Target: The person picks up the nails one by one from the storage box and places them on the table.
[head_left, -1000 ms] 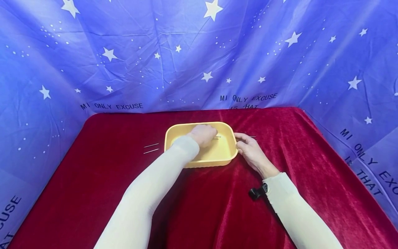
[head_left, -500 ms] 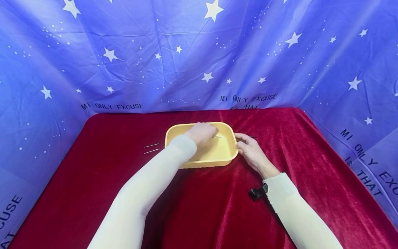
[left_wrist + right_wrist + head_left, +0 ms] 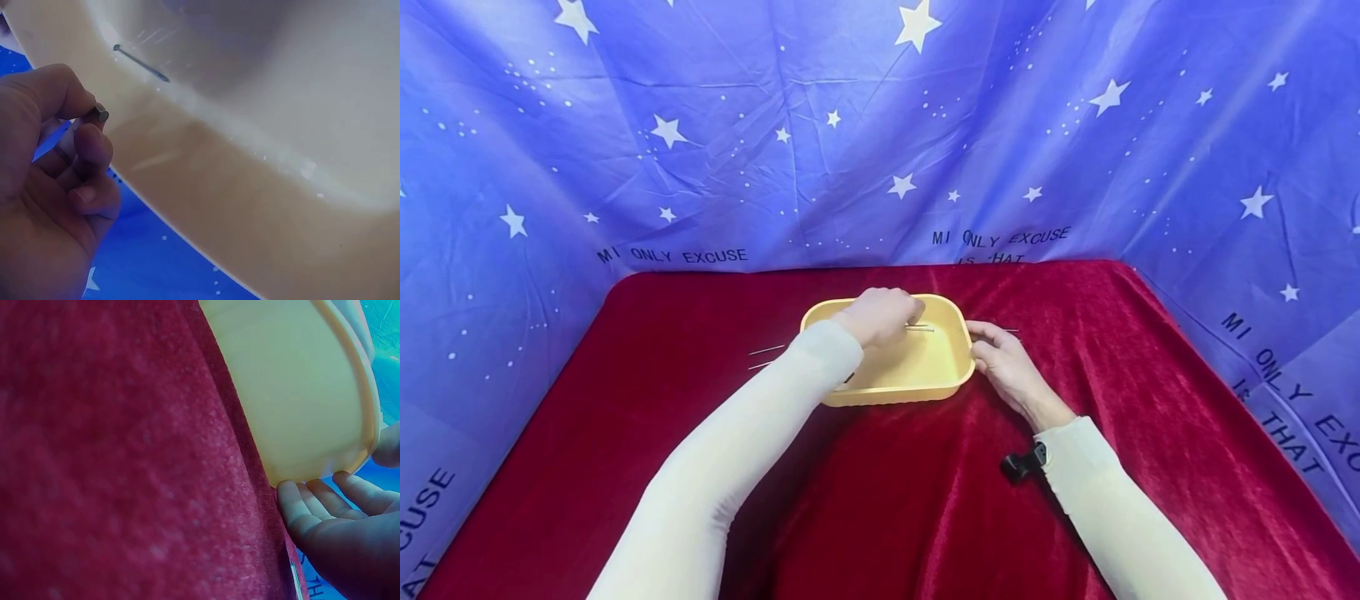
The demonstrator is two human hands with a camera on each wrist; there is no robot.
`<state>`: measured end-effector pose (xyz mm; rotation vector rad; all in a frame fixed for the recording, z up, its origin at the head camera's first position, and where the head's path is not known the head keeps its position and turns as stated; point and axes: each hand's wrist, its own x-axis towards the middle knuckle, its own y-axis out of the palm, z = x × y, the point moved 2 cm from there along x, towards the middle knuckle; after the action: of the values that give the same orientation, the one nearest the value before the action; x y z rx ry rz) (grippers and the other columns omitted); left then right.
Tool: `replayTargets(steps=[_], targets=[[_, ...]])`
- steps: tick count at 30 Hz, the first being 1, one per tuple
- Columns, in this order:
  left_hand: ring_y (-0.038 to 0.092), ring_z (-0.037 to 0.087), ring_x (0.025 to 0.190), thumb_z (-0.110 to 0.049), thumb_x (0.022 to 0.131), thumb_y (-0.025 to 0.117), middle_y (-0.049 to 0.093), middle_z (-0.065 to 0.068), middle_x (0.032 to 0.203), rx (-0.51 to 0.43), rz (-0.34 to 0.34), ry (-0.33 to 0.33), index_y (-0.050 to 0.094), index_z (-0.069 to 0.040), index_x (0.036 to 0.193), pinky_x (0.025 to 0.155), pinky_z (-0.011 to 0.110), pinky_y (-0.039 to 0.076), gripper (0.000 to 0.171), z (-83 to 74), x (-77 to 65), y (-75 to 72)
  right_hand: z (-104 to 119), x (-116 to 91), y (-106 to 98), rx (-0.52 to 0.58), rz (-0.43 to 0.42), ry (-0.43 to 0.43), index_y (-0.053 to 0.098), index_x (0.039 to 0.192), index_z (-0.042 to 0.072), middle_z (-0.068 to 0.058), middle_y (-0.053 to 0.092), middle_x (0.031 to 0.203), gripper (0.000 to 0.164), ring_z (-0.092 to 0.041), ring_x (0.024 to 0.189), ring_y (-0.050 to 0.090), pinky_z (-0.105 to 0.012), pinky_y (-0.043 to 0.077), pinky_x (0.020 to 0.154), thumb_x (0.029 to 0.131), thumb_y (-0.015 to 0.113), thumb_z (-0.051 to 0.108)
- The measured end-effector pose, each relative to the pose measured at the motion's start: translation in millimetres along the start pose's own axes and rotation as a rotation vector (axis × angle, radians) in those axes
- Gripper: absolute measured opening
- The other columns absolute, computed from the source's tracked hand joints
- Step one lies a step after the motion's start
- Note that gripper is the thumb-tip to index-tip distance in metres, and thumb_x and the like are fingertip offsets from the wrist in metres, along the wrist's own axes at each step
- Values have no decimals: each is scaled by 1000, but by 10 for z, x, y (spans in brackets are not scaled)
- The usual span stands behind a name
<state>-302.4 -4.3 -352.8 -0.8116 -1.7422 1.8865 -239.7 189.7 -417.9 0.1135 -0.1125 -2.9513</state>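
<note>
A yellow rectangular box (image 3: 917, 367) stands on the red cloth. My left hand (image 3: 880, 317) is over its far part and pinches a nail (image 3: 100, 114) between thumb and forefinger; the nail's head pokes out in the left wrist view. Another nail (image 3: 141, 62) lies on the box floor beside the wall, also visible by the hand in the head view. At the box's right end, my right hand (image 3: 1000, 354) touches the outer wall with fairly straight fingers (image 3: 362, 494), its thumb against the rim. My left sleeve hides the box's left part.
Two thin nails (image 3: 765, 350) lie on the red cloth (image 3: 662, 400) left of the box, partly behind the sleeve. Another thin metal piece (image 3: 1012, 331) shows just past my right hand. A blue star-printed curtain (image 3: 820, 167) hangs behind the table.
My left hand has risen slightly and shifted left inside the box, baring more of the nail on the floor. My right hand and the box have stayed still.
</note>
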Motion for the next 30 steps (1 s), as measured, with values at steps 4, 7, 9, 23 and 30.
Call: replayTargets(steps=[4,7,9,23,30], targets=[[58,18,84,-7,83,55,59,-3,89,24,-2,-5,58,-19,93,72,36,48,16,6,-38,-53,5,-3,2,1,-1,-1,35,138,-13,-31,41,135,56,-23,103,56,-26,50,84,82,37,-8],[56,18,82,-5,83,54,58,-3,88,23,-8,1,58,-19,92,70,35,48,17,17,-69,-87,7,-9,3,2,-2,3,34,138,-12,-31,41,135,56,-24,104,55,-26,50,84,82,37,-8],[56,18,81,-4,82,53,57,-3,87,22,-18,8,59,-18,91,69,35,47,18,28,-90,-108,10,-11,5,5,-2,4,34,139,-12,-31,41,136,57,-24,104,55,-26,50,84,82,37,-8],[57,20,80,-2,82,54,57,-2,88,15,-43,1,62,-16,97,70,38,48,22,108,-298,-233,6,-3,-4,0,7,2,35,139,-10,-29,41,134,56,-24,102,55,-26,50,82,83,38,-6],[56,20,78,0,81,53,57,-1,87,-6,-57,9,63,-14,96,68,37,48,23,146,-425,-199,-17,1,-5,0,7,4,35,139,-11,-30,42,134,56,-24,102,55,-26,51,82,83,38,-6]])
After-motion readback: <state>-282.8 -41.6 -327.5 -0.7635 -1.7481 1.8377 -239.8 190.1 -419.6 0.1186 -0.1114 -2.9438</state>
